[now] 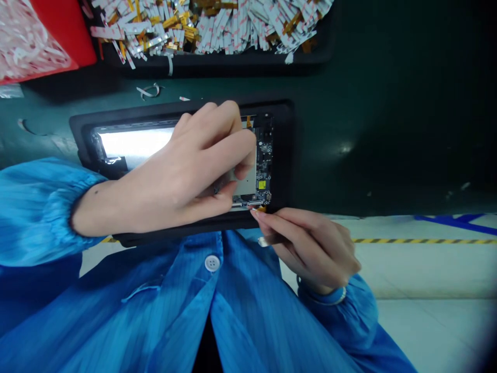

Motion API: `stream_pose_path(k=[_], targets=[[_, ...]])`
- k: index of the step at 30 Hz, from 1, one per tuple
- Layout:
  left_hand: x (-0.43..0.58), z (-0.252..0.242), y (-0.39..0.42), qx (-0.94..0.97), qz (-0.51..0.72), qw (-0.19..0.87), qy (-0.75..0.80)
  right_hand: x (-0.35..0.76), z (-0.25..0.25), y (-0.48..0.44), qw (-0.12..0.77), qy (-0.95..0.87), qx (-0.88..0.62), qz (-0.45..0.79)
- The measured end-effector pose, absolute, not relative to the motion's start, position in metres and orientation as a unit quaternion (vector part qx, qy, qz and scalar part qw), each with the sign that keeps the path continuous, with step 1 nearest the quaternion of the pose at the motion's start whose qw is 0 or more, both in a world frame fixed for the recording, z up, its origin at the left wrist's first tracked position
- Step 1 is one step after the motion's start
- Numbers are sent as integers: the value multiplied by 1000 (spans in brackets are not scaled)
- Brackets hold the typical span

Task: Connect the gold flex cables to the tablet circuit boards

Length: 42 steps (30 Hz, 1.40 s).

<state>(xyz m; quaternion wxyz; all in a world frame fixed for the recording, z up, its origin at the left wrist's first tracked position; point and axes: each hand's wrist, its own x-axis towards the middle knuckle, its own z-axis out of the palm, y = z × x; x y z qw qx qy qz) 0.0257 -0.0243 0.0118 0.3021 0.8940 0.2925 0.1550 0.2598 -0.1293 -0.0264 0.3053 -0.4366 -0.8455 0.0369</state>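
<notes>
An opened tablet-like device (135, 142) lies in a black tray (282, 155), with its bright metal back and green-black circuit board (264, 150) showing. My left hand (194, 160) reaches across it from the left, fingers curled and thumb bent in near the index finger. Whether anything small is between them is hidden. At the board's near right corner, my right hand (306, 243) pinches the end of a small orange flex cable (261, 209). A small white piece (263, 241) shows below the right fingertips.
Behind stands a black bin (233, 65) heaped with white and orange flex strips (229, 28). A red box (72, 31) of clear plastic bits is at the upper left. Loose curled strips (148, 91) lie on the dark green table (388, 103), whose front edge runs past my right hand.
</notes>
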Motion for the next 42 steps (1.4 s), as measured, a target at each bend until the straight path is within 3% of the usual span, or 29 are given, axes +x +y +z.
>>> stream_pose_path(k=[13,28,37,42], targets=[[21,4,-25,902,166,288,277,257,-26,-128,307,-838,-450,30],[25,0,-29,905,147,297,265,247,3,-111,207,-833,-489,156],[21,-5,-30,902,168,300,262,257,-1,-101,234,-789,-491,285],[20,-4,-30,900,165,310,259,260,-4,-102,235,-802,-479,269]])
